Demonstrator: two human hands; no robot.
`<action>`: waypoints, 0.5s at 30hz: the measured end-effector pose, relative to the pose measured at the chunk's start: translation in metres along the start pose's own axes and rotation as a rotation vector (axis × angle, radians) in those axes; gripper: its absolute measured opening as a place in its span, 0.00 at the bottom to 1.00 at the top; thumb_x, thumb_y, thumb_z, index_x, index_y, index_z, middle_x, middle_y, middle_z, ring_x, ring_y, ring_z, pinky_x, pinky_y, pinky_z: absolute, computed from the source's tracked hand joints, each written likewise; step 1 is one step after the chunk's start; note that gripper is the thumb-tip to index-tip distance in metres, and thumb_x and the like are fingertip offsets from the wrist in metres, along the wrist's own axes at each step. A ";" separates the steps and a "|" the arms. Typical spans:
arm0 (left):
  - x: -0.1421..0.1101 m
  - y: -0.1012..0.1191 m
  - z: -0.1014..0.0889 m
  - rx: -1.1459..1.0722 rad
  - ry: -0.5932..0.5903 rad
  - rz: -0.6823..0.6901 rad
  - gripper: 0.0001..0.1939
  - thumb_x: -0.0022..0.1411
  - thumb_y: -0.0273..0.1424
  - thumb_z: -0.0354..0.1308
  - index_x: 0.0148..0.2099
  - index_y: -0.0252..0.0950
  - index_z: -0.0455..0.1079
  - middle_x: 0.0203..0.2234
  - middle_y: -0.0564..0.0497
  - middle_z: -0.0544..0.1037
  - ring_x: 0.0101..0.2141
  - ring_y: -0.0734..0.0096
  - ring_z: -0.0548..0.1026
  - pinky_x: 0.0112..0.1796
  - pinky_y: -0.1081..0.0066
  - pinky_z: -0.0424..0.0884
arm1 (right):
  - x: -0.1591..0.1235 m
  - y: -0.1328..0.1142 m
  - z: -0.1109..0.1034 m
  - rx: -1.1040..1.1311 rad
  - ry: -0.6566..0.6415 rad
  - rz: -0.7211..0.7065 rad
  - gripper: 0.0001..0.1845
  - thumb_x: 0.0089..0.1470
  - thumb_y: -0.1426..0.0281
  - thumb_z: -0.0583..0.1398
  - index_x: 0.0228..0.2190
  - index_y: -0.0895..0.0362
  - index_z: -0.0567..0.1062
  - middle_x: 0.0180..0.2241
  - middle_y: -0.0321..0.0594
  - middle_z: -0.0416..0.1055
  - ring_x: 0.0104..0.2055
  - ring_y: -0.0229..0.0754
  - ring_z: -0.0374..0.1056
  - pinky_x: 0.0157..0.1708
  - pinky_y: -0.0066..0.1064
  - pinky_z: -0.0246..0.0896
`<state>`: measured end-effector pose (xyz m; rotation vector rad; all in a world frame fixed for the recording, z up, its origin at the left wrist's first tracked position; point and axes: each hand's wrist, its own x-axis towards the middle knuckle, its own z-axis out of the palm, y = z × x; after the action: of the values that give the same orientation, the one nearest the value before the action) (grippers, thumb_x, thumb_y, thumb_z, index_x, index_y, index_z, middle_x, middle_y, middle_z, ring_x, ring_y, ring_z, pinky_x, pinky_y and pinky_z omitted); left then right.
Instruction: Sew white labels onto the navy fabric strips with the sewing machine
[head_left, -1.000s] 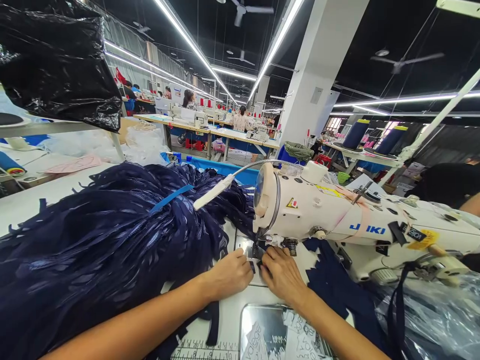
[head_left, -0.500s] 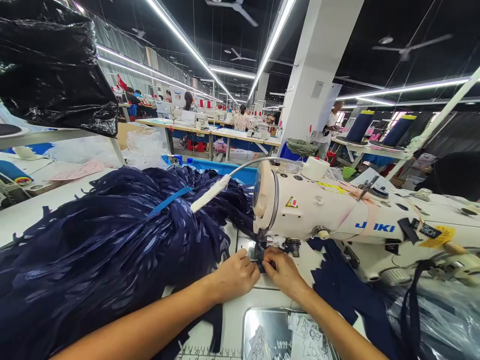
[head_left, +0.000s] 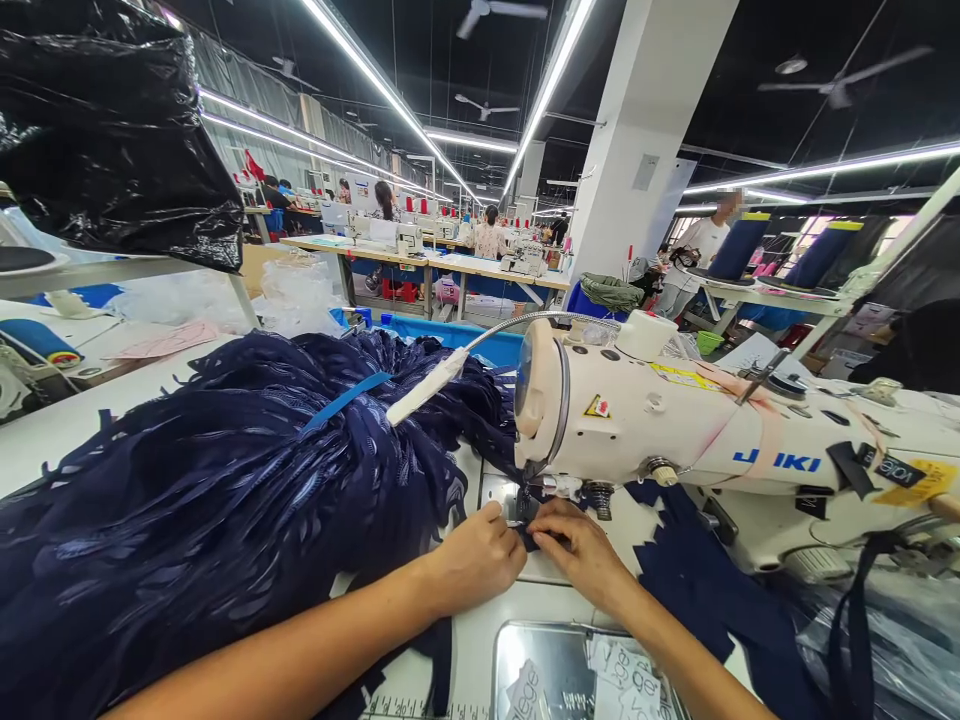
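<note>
A sewing machine (head_left: 667,420) stands in front of me, its head over the metal needle plate. Under the needle lies a small navy fabric piece (head_left: 529,508), partly covered by my fingers. At its right edge my right hand (head_left: 581,552) pinches the cloth with thumb and forefinger. My left hand (head_left: 480,560) is closed, knuckles up, just left of the cloth; what its fingertips grip is hidden. To the left, a big heap of navy fabric strips (head_left: 225,500) is bound by a blue tie (head_left: 346,400). More navy fabric (head_left: 697,570) lies right of the needle area.
A metal tray (head_left: 514,655) with printed white labels (head_left: 626,675) sits near the front edge. A white-tipped gooseneck lamp (head_left: 427,385) arches over the heap. A black plastic bag (head_left: 112,140) hangs at upper left; thread cones (head_left: 821,255) stand at right. People work at tables behind.
My view has shifted slightly, so the machine sits a little further right. Both hands stay by the needle; the right fingers have spread a little over the cloth. A person at the back right has moved.
</note>
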<state>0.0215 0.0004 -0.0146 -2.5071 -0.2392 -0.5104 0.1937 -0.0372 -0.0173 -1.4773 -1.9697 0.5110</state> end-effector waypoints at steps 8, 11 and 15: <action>-0.004 -0.007 -0.007 -0.090 -0.045 -0.051 0.07 0.56 0.21 0.53 0.25 0.31 0.64 0.20 0.51 0.69 0.23 0.70 0.67 0.28 0.68 0.59 | -0.015 -0.019 0.013 -0.747 -0.003 -0.249 0.12 0.45 0.84 0.56 0.30 0.60 0.75 0.31 0.44 0.69 0.33 0.45 0.64 0.32 0.35 0.62; -0.012 -0.016 -0.016 -0.213 -0.043 -0.042 0.07 0.57 0.24 0.53 0.27 0.33 0.64 0.30 0.50 0.72 0.34 0.66 0.69 0.36 0.65 0.62 | -0.014 -0.017 0.011 -0.843 -0.051 -0.399 0.14 0.42 0.85 0.57 0.32 0.62 0.74 0.33 0.46 0.70 0.34 0.45 0.65 0.31 0.34 0.63; -0.012 -0.012 -0.010 -0.367 -0.056 -0.066 0.03 0.58 0.24 0.53 0.31 0.34 0.66 0.35 0.50 0.73 0.41 0.69 0.68 0.45 0.68 0.60 | -0.005 0.000 -0.007 -0.845 -0.101 -0.562 0.18 0.44 0.84 0.57 0.39 0.63 0.72 0.40 0.47 0.71 0.40 0.46 0.65 0.37 0.33 0.65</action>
<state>0.0039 0.0038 -0.0056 -2.8813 -0.2703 -0.5526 0.1992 -0.0426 -0.0130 -1.2197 -2.7069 -0.5706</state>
